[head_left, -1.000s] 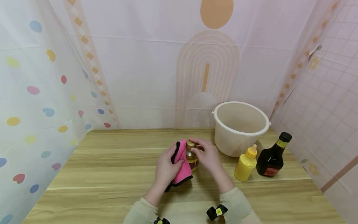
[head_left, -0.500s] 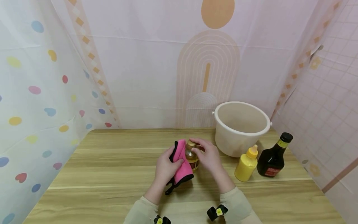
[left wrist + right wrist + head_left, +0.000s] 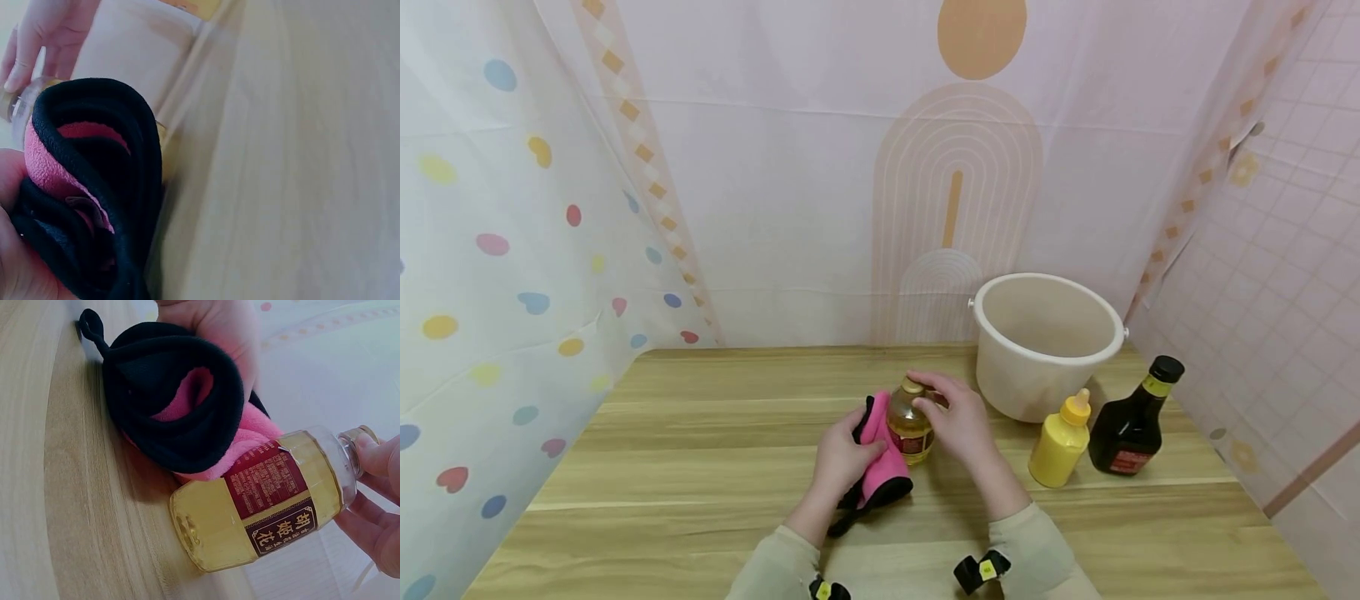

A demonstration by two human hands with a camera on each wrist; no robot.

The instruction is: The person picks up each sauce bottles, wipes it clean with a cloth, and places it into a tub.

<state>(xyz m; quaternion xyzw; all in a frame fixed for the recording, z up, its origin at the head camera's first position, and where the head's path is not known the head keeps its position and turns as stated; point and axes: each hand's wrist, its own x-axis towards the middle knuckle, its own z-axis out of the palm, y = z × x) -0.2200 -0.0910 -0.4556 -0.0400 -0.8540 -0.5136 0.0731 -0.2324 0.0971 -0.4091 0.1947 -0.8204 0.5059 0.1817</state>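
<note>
A folded pink cloth [image 3: 882, 467] with black edging is gripped in my left hand [image 3: 844, 454]. It lies against the side of a clear bottle of yellow oil [image 3: 275, 500], which has a dark red label. My right hand [image 3: 953, 412] pinches the bottle's gold cap [image 3: 912, 384] and neck between thumb and fingers. In the right wrist view the black-edged rolled end of the cloth and its small loop [image 3: 91, 326] show clearly. The left wrist view has the cloth [image 3: 53, 165] covering most of the bottle.
To the right, a yellow squeeze bottle [image 3: 1057, 450] stands beside a dark sauce bottle [image 3: 1123, 437] with a black cap. A cream bucket [image 3: 1022, 379] is behind them near the back curtain [image 3: 790, 208]. All stand on a wood-grain table [image 3: 700, 467].
My left hand and the pink cloth have moved slightly down and toward me along the bottle, baring more of its label. My right hand stays at the cap.
</note>
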